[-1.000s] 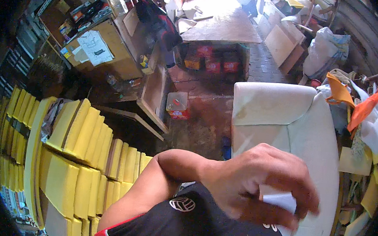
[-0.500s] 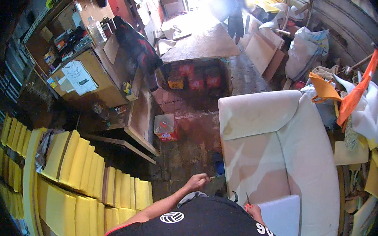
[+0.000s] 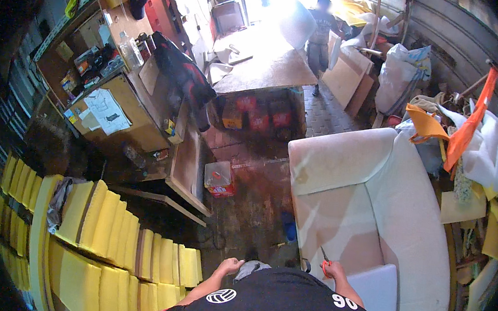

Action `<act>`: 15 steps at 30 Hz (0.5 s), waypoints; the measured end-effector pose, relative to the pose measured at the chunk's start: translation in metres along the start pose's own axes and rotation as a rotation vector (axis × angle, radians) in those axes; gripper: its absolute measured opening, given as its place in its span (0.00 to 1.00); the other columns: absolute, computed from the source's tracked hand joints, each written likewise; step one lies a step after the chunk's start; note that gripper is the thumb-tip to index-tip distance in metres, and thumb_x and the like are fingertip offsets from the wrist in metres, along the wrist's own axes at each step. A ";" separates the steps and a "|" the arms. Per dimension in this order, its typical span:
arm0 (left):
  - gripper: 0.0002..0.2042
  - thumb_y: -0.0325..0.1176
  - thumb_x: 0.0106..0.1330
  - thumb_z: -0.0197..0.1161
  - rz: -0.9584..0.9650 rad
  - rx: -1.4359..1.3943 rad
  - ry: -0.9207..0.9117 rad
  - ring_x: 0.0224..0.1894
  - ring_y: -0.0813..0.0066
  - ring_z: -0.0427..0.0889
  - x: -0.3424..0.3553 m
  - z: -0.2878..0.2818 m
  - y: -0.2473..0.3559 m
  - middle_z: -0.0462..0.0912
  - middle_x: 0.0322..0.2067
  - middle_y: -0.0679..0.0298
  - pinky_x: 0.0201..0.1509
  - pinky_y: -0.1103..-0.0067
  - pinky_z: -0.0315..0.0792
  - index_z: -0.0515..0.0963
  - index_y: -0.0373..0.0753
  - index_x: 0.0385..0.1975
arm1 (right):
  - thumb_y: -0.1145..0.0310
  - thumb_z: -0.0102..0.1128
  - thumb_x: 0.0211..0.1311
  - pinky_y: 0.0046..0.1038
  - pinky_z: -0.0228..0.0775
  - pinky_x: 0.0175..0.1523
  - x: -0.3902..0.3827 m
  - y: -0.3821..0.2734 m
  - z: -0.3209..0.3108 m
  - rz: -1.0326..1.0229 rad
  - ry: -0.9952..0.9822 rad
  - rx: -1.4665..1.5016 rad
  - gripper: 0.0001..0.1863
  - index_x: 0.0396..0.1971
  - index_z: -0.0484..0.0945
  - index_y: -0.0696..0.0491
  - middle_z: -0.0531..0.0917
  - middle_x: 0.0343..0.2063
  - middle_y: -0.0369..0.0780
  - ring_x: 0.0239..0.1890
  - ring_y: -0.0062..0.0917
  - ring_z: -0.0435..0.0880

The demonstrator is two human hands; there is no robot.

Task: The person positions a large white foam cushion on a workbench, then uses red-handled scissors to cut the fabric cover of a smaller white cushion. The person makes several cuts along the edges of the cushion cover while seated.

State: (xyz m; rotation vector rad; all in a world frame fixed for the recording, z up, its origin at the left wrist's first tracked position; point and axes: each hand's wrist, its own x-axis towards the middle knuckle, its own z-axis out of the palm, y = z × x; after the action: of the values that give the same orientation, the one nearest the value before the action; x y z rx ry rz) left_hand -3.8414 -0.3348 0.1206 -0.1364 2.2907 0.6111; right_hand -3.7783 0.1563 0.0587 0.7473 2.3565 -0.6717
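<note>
Over the pale sofa (image 3: 338, 212), the right grip (image 3: 336, 271) wraps the handle end of the orange-handled scissors (image 3: 326, 265), the safest hold on something probably light, rigid and sharp-edged, while whether the curled left grip (image 3: 230, 266) pinches anything, I cannot tell.

Right hand (image 3: 335, 271) gripping red-handled scissors (image 3: 326, 265) near right, left hand (image 3: 230, 265) just beside grey cloth (image 3: 250, 268), pale sofa (image 3: 342, 166) right, yellow foam slabs (image 3: 103, 220) stacked left, someone (image 3: 320, 35) by the far worktable (image 3: 273, 75).
</note>
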 end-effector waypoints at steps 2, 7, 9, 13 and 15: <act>0.34 0.65 0.64 0.49 0.007 0.020 -0.065 0.52 0.48 0.79 0.004 -0.003 0.005 0.82 0.46 0.45 0.55 0.62 0.71 0.81 0.35 0.43 | 0.32 0.62 0.48 0.43 0.74 0.48 0.002 -0.006 0.001 -0.025 0.013 -0.030 0.35 0.38 0.85 0.52 0.84 0.36 0.53 0.44 0.47 0.83; 0.35 0.67 0.62 0.50 0.072 -0.002 -0.023 0.51 0.49 0.80 0.018 0.006 0.013 0.83 0.44 0.47 0.53 0.63 0.72 0.82 0.36 0.43 | 0.34 0.60 0.50 0.42 0.75 0.46 0.001 0.003 0.012 -0.111 -0.042 -0.158 0.35 0.38 0.84 0.55 0.84 0.36 0.52 0.42 0.48 0.84; 0.35 0.68 0.62 0.51 0.089 -0.013 -0.044 0.52 0.50 0.79 0.021 0.005 0.020 0.83 0.45 0.48 0.54 0.64 0.72 0.81 0.38 0.45 | 0.35 0.62 0.50 0.40 0.76 0.44 -0.007 0.015 0.018 -0.058 -0.020 -0.063 0.34 0.36 0.85 0.56 0.85 0.36 0.51 0.41 0.46 0.84; 0.33 0.66 0.62 0.52 0.108 0.044 -0.101 0.52 0.52 0.80 0.025 -0.001 0.034 0.83 0.45 0.49 0.55 0.65 0.72 0.81 0.38 0.45 | 0.41 0.65 0.49 0.39 0.76 0.41 -0.019 0.039 0.026 0.103 -0.092 0.209 0.28 0.34 0.86 0.54 0.86 0.34 0.49 0.38 0.41 0.86; 0.33 0.66 0.62 0.52 0.132 0.089 -0.124 0.51 0.53 0.80 0.027 -0.005 0.040 0.83 0.45 0.49 0.54 0.65 0.72 0.81 0.38 0.45 | 0.42 0.67 0.48 0.39 0.76 0.41 -0.025 0.048 0.026 0.121 -0.051 0.157 0.26 0.35 0.86 0.52 0.86 0.33 0.48 0.38 0.38 0.86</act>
State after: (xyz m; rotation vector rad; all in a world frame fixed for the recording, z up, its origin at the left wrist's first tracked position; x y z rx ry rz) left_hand -3.8746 -0.2999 0.1205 0.0943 2.2145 0.5670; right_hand -3.7217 0.1661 0.0424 0.9221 2.2110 -0.8198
